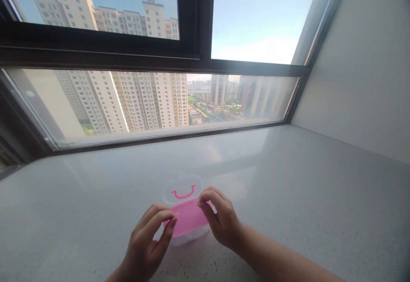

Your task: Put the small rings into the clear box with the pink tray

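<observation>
A small clear plastic box (187, 226) with a pink inside sits on the grey stone sill (288, 188), near its front edge. Its clear lid (182, 188) with a pink handle stands open, tipped away from me. My left hand (149, 241) curls at the box's left side, fingertips touching its rim. My right hand (221, 218) is bent over the right rim, fingers pressed on the box's upper edge. What is inside the box is hidden by the pink layer.
A wide window with a dark frame (192, 62) runs along the back of the sill, with high-rise buildings outside. A plain wall (361, 73) closes the right side. The sill stretches to the left and right of the box.
</observation>
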`<state>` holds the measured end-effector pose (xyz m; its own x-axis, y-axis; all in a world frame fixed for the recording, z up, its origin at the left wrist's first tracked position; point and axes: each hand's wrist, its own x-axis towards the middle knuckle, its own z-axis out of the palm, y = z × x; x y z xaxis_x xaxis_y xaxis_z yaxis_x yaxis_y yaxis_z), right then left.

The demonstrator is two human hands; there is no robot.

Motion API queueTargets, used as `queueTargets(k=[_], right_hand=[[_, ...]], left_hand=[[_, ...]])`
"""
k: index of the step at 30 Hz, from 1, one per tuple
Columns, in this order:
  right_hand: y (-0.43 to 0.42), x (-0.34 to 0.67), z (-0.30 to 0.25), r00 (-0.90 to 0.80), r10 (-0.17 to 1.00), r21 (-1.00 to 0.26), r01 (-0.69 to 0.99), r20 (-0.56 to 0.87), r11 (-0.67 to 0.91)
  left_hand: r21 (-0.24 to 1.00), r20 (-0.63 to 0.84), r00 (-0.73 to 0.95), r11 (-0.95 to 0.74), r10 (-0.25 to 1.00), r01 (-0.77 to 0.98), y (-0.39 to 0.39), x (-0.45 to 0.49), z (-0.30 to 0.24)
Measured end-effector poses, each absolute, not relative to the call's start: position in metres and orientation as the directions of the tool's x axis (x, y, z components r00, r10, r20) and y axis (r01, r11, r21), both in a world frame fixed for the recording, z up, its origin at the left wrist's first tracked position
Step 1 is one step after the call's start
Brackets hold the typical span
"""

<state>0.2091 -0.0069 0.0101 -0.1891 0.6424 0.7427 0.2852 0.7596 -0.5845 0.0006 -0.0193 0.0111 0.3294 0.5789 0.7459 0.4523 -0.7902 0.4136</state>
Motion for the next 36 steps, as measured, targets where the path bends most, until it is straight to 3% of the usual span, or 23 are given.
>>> queueTargets(k=[16, 36], right_hand=[[-0.0052, 0.2077, 0.0097, -0.185, 0.635, -0.575, 0.291, 0.750, 0.764], [-0.0116, 0.2107, 0.0117, -0.223, 0.657, -0.615, 0.232, 0.721, 0.754]], left_hand=[[0.362, 0.770, 0.308, -0.781, 0.558, 0.510, -0.0173, -0.0021, 0.0075], [0.404, 0.756, 0.296, -0.772, 0.584, 0.491, -0.0203, -0.0001, 0.0120]])
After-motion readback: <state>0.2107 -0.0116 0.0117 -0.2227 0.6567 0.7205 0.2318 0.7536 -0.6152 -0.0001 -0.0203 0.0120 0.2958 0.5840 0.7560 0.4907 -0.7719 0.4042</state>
